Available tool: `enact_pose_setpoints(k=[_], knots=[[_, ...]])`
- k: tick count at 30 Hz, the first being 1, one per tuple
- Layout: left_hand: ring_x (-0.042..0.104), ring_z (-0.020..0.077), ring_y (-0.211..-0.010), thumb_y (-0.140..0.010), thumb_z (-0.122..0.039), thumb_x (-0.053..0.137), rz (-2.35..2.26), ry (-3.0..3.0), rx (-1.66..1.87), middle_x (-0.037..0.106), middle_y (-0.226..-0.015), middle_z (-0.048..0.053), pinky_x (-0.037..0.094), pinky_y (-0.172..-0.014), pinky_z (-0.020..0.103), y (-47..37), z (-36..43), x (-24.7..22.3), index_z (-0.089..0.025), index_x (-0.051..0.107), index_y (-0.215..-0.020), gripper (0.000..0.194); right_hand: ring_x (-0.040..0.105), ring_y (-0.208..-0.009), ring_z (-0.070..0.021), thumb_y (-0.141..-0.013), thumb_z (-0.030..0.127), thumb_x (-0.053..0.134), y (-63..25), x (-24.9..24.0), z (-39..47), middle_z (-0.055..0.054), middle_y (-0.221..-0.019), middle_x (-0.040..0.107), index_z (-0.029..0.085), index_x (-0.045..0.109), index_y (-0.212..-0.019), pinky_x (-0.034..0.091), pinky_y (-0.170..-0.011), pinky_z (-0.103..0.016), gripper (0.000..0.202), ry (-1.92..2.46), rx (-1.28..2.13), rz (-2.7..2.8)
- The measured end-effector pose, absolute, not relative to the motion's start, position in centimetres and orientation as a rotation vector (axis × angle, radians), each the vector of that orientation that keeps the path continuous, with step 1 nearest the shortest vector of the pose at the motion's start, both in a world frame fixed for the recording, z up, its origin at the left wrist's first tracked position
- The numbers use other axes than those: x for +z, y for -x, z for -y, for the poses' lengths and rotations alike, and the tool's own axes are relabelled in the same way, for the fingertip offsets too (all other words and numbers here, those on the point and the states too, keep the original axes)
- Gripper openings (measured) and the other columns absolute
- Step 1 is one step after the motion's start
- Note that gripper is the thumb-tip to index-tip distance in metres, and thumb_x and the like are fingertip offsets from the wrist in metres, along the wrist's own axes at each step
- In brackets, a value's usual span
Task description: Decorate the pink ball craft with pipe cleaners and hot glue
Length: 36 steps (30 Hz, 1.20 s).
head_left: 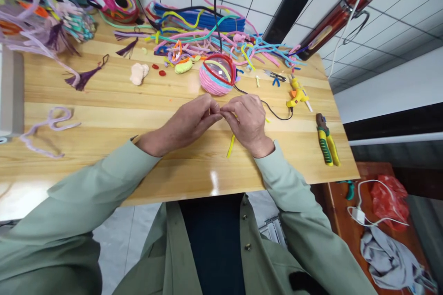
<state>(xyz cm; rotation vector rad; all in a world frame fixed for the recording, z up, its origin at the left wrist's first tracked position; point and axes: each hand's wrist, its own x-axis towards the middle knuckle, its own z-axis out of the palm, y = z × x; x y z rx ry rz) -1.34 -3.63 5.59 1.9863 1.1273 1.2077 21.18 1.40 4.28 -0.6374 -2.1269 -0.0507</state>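
Thumb and fingers are pinched together on both the left hand (199, 117) and right hand (247, 117), pretty much tip to tip over the wooden table (187, 170); what's nipped there can't really be made out. A yellow strip (230, 146) is half hidden by the right hand, near the pink-and-blue ball (215, 85).

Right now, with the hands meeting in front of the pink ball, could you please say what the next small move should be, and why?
Perhaps ease the left hand slightly away from the right hand: they meet at the tips, hiding whatever may lie between them, and a yellow strip shows below the right hand, so a small gap might reveal the work.
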Motion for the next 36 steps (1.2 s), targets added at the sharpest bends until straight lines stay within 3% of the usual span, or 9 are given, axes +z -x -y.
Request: enact_pose_setpoints(k=[5,9,13,16,19,22,28,33,36], knots=[[0.058,0.0180,-0.071,-0.115,-0.073,0.063,-1.328,-1.734,1.482,0.069,-0.083,0.000,0.052,-0.069,0.038,2.7,2.5,4.3,-0.026,0.071,-0.099,0.051,0.077,-0.098,-0.0271,-0.120,0.058,0.063,-21.3,4.6,-0.9,-0.005,-0.095,0.079,0.029,0.079,-0.104,0.061,-0.097,-0.051,0.037,0.787,0.126,2.097],[0.047,0.0112,-0.066,-0.107,-0.079,0.074,-1.464,-1.609,1.657,0.059,-0.076,-0.003,0.040,-0.062,0.034,4.4,0.2,2.0,-0.023,0.065,-0.091,0.059,0.075,-0.097,-0.0251,-0.119,0.066,0.060,-21.5,4.7,-1.3,-0.005,-0.094,0.077,0.027,0.075,-0.098,0.063,-0.095,-0.047,0.047,0.844,0.254,1.932],[0.062,0.0114,-0.079,-0.091,-0.081,0.091,-1.500,-1.496,1.717,0.076,-0.120,0.003,0.051,-0.067,0.033,5.1,-1.0,0.6,-0.024,0.068,-0.121,0.069,0.074,-0.107,-0.0232,-0.109,0.085,0.062,-22.1,3.7,-4.3,-0.006,-0.113,0.078,0.026,0.074,-0.114,0.064,-0.103,-0.045,0.061,1.107,0.570,1.657],[0.071,0.0179,-0.095,-0.096,-0.073,0.089,-1.556,-1.472,1.621,0.076,-0.127,0.007,0.061,-0.078,0.035,5.0,-0.9,0.5,-0.025,0.072,-0.126,0.059,0.074,-0.118,-0.0271,-0.092,0.097,0.072,-22.3,2.6,-7.4,-0.011,-0.137,0.076,0.027,0.071,-0.132,0.063,-0.115,-0.055,0.081,1.281,0.751,1.562],[0.075,0.0238,-0.108,-0.098,-0.074,0.084,-1.570,-1.483,1.583,0.077,-0.128,0.009,0.066,-0.091,0.040,5.0,-0.8,0.3,-0.026,0.075,-0.133,0.060,0.071,-0.133,-0.0345,-0.085,0.096,0.082,-21.7,1.6,-9.1,-0.016,-0.149,0.071,0.027,0.067,-0.145,0.059,-0.123,-0.064,0.093,1.278,0.753,1.651],[0.075,0.0298,-0.122,-0.098,-0.084,0.078,-1.546,-1.513,1.583,0.074,-0.142,0.013,0.067,-0.105,0.050,5.4,-1.5,-0.1,-0.028,0.073,-0.143,0.072,0.067,-0.145,-0.0384,-0.087,0.084,0.089,-20.8,0.9,-9.3,-0.018,-0.151,0.071,0.027,0.066,-0.149,0.056,-0.129,-0.066,0.088,1.198,0.642,1.811],[0.061,0.0418,-0.159,-0.095,-0.091,0.077,-1.373,-1.577,1.397,0.052,-0.181,0.020,0.053,-0.132,0.063,5.6,-4.5,-0.1,-0.030,0.061,-0.164,0.093,0.062,-0.152,-0.0387,-0.097,0.064,0.090,-20.5,0.3,-8.2,-0.016,-0.158,0.069,0.032,0.063,-0.156,0.057,-0.131,-0.066,0.072,1.066,0.503,1.952],[0.070,0.0360,-0.146,-0.101,-0.091,0.068,-1.250,-1.494,1.407,0.072,-0.154,0.016,0.055,-0.132,0.057,4.4,-4.6,0.3,-0.024,0.066,-0.151,0.083,0.073,-0.136,-0.0358,-0.099,0.075,0.084,-20.7,0.8,-5.9,-0.017,-0.163,0.068,0.031,0.059,-0.161,0.069,-0.111,-0.059,0.080,1.000,0.723,1.923],[0.073,0.0345,-0.135,-0.097,-0.090,0.075,-1.377,-1.462,1.411,0.071,-0.147,0.016,0.062,-0.122,0.055,4.2,-3.2,0.3,-0.023,0.066,-0.150,0.086,0.079,-0.126,-0.0323,-0.098,0.085,0.079,-20.5,1.6,-4.1,-0.016,-0.156,0.072,0.030,0.063,-0.152,0.072,-0.098,-0.051,0.079,0.975,0.832,1.854]])
